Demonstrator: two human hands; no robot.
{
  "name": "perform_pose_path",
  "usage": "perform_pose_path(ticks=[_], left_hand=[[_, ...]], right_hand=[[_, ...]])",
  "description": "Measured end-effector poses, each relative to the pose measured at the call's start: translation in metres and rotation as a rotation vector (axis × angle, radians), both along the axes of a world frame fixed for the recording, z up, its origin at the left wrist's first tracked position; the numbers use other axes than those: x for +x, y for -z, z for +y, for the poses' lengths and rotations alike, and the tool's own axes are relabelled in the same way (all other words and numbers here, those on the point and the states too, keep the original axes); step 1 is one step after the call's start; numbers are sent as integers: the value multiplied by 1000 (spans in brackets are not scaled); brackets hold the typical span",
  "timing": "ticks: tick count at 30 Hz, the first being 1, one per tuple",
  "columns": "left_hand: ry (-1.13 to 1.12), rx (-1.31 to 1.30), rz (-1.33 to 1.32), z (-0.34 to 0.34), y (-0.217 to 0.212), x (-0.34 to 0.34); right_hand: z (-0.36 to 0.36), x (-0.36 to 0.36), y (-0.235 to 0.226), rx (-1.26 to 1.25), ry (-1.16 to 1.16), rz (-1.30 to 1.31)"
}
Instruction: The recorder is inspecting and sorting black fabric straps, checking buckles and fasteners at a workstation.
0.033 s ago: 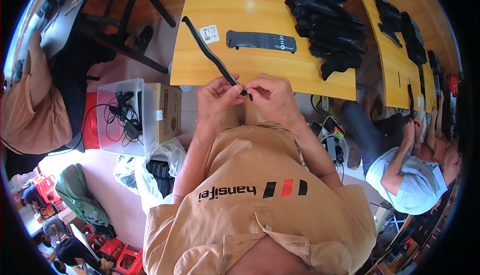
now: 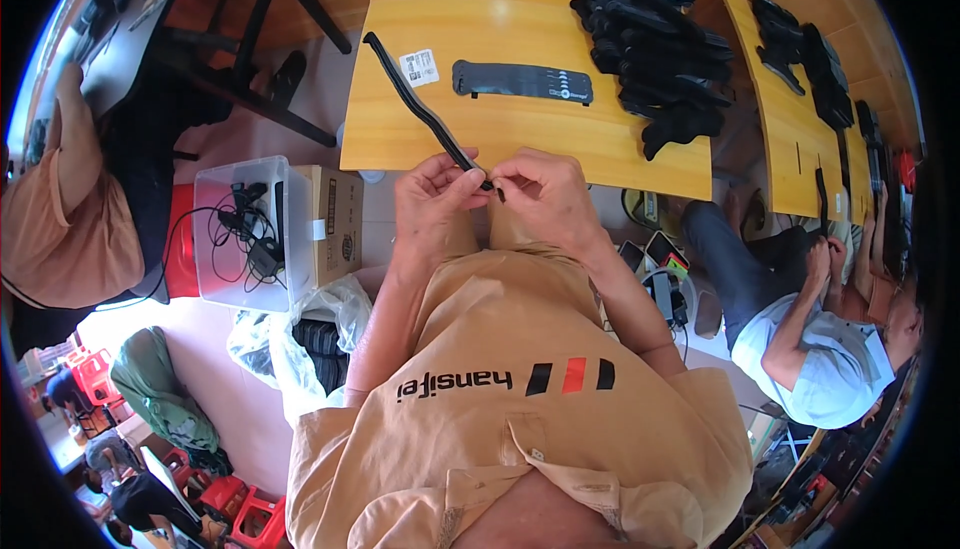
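Here both hands, left (image 2: 432, 201) and right (image 2: 545, 199), are pinching the near end of a long black strap (image 2: 420, 104) lying across the surface's (image 2: 520, 144) near-left corner; it is probably light and flexible, best gripped near its ends.

Yellow wooden table (image 2: 520, 139), long black strap (image 2: 415, 99), flat black panel (image 2: 520, 82), white label (image 2: 419, 67), heap of black parts (image 2: 650, 49)

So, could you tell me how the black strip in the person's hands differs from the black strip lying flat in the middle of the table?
The held strip is long, narrow and slightly curved; the flat strip is shorter and wider. The held strip runs diagonally, its near end pinched between the left hand and right hand; the flat strip lies crosswise on the table, untouched. The flat strip carries pale markings; the held strip looks plain. Both are black.
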State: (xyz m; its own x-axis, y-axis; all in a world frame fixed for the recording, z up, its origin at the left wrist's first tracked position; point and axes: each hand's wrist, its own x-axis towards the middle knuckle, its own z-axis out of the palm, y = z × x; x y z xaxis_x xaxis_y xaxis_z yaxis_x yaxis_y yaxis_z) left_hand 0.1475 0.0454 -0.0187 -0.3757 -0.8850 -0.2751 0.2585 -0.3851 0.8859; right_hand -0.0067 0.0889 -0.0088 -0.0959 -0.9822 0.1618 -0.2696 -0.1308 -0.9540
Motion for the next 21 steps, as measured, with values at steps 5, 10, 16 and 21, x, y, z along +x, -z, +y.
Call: perform_pose_path(ticks=[5, 10, 16, 21], left_hand=[[-5, 25, -3, -1, 0, 0], [20, 52, 2, -3, -1, 2], [-18, 25, -38, -3, -6, 5], [97, -267, -693, 0, -17, 20]], right_hand=[[0, -2, -3, -3, -29, 39], [-5, -4, -8, 14, -59, 56], [-6, 4, -7, -114, -66, 222], [-12, 17, 0, -102, -62, 165]])
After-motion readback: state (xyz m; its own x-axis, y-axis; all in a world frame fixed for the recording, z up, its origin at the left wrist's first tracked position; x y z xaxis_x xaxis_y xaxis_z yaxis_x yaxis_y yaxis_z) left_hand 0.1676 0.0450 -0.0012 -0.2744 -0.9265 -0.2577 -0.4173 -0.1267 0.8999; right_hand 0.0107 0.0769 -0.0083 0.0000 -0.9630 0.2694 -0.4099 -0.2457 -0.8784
